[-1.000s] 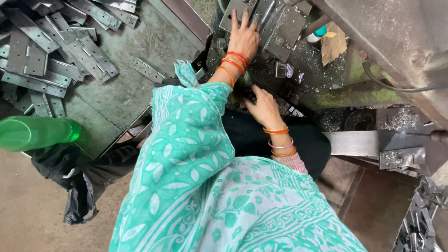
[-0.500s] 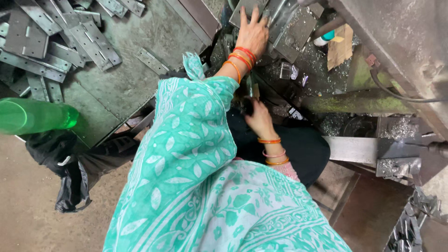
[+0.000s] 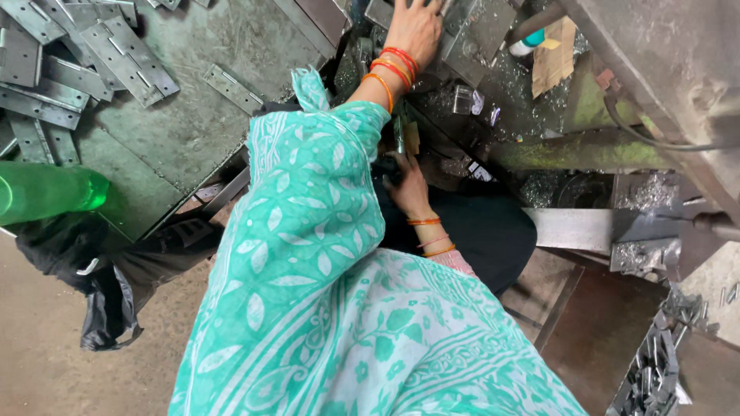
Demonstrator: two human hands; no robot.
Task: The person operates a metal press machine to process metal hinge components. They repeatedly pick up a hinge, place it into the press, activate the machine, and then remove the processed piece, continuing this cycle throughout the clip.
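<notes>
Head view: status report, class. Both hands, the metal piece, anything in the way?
Left hand flat on metal plate at machine bed. Right hand low beside a dark part, grip unclear. Teal sleeve hides the space between.

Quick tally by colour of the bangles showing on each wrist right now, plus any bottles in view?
Left hand bangles: 3 (2 red, 1 orange)
Right hand bangles: 3 (2 orange, 1 thin pale one)
Green bottle: 1
Total: 7

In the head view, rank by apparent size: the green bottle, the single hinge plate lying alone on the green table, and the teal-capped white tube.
1. green bottle, though it lies nearer the camera
2. hinge plate
3. teal-capped tube
</notes>
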